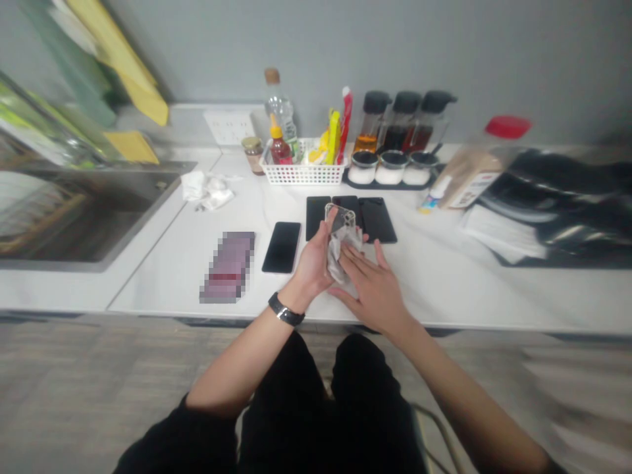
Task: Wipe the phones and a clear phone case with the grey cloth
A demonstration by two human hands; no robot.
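Observation:
Above the front part of the counter, my left hand (312,262) grips a clear phone case (342,213) by its side, thumb along the edge. My right hand (375,286) holds a crumpled white wipe (338,258) against the case, its fingers stretched over the wipe. The wipe covers most of the lower case. A dark-screened phone (281,247) lies flat just left of my left hand. Behind the case, several black phones lie side by side, among them a right-hand one (378,221) and a left-hand one (317,216). A pixelated purplish rectangle (228,266) is farther left.
At the left is a sink (99,263) with a dish rack. Crumpled tissues (207,189) lie by its edge. A white basket (303,175) of condiments, seasoning jars (392,168) and a red-lidded container (469,174) line the back. A black appliance (577,191) stands right.

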